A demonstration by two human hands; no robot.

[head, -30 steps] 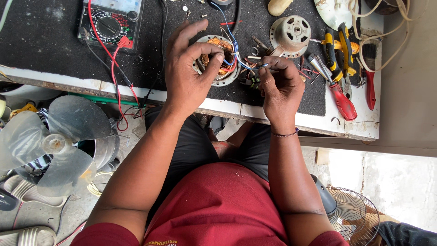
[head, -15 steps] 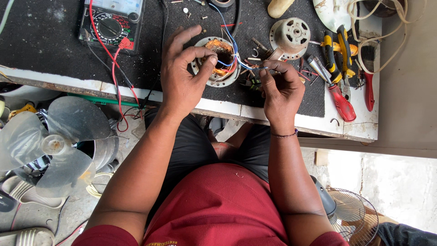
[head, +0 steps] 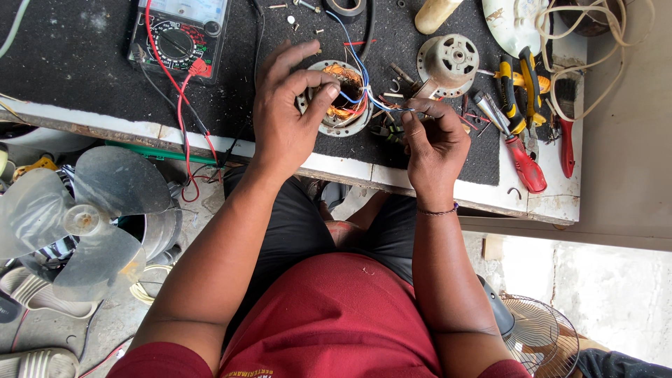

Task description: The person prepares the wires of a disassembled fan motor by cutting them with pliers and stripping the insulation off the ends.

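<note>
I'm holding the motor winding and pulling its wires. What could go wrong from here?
1. The right hand pinches the thin wires leading from the stator that the left hand steadies; a hard tug might snap them.
2. Loose screws on the mat could scatter.

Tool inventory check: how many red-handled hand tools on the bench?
2 seen: a red-handled screwdriver right of the right hand, and a red-handled tool near the bench's right edge under the cord. More may be hidden under cables.
</note>
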